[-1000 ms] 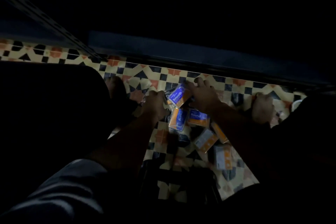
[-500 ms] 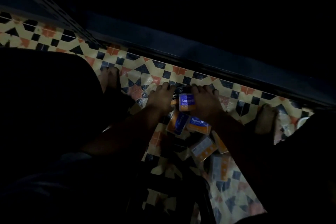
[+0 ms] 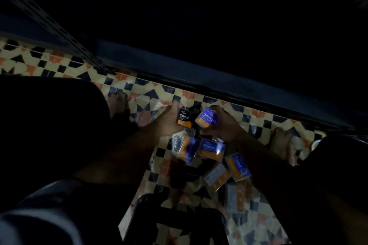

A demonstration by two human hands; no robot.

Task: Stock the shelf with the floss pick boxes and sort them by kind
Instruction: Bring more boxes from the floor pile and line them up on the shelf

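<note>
Now lifted off floor: black-and-orange "Charcoal" box (image 3: 184,117) pinched in left hand (image 3: 166,123) fingers, purple-and-orange "Smooth" box (image 3: 206,119) gripped by right hand (image 3: 223,127). Kinds separated; remaining "Round" boxes (image 3: 211,149) just below fingers on patterned tile floor (image 3: 151,93).

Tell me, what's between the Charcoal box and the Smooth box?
Nothing. In the head view, only a narrow dark gap with a bit of tiled floor shows between the Charcoal box in the left hand and the Smooth box in the right hand.

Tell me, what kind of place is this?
Probably a shop aisle, dimly lit: boxed floss picks labelled Charcoal, Smooth and Round lie on a patterned tile floor beside a slotted shelving upright.
</note>
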